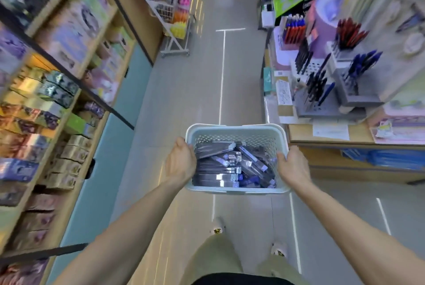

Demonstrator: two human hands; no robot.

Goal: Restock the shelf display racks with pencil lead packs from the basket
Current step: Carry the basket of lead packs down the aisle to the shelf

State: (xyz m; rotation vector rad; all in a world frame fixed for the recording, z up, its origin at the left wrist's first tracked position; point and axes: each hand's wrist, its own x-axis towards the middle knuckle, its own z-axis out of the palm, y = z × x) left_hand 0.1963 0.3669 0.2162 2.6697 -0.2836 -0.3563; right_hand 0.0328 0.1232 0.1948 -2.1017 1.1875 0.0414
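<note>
A pale perforated plastic basket [236,128] hangs in front of me over the aisle floor, carried between both hands. Inside lie several dark pencil lead packs [230,167] with blue and white labels, piled loosely. My left hand [181,162] grips the basket's left rim, fingers curled over the edge. Its right rim is held the same way by my right hand [293,165]. To the right, grey display racks [326,100] holding blue, black and red pens stand on a shelf counter.
Wooden shelves [69,109] full of boxed goods line the left side. A wire rack on wheels [174,20] with colourful items stands further up the aisle. The grey tiled floor [202,82] runs ahead between them. My shoes and trouser legs show below.
</note>
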